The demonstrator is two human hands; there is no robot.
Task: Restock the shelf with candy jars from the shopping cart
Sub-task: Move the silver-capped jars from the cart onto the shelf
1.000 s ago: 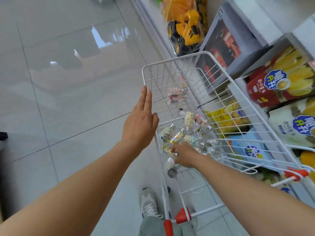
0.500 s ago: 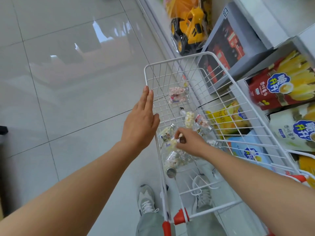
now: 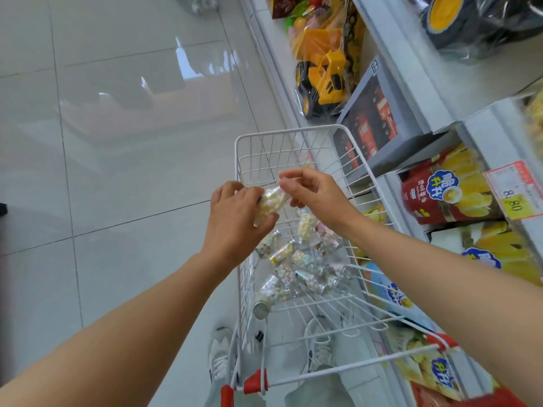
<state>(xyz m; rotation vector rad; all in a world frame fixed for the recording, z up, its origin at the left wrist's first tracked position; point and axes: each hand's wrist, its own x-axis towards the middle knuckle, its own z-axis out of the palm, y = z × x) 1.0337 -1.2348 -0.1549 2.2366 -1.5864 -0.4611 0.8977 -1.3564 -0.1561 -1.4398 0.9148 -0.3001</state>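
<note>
Your left hand (image 3: 235, 218) is off the cart (image 3: 289, 132) rim now, wrapped round the candy jar (image 3: 270, 202) you pulled up; right hand (image 3: 314, 195) pinches its top end, above the cart's middle. Next stop's the shelf (image 3: 405, 63) beside the cart.

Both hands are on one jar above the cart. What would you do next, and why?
Probably carry the jar toward the shelf on the right: left hand and right hand both hold it clear of the cart, where more jars lie.
</note>
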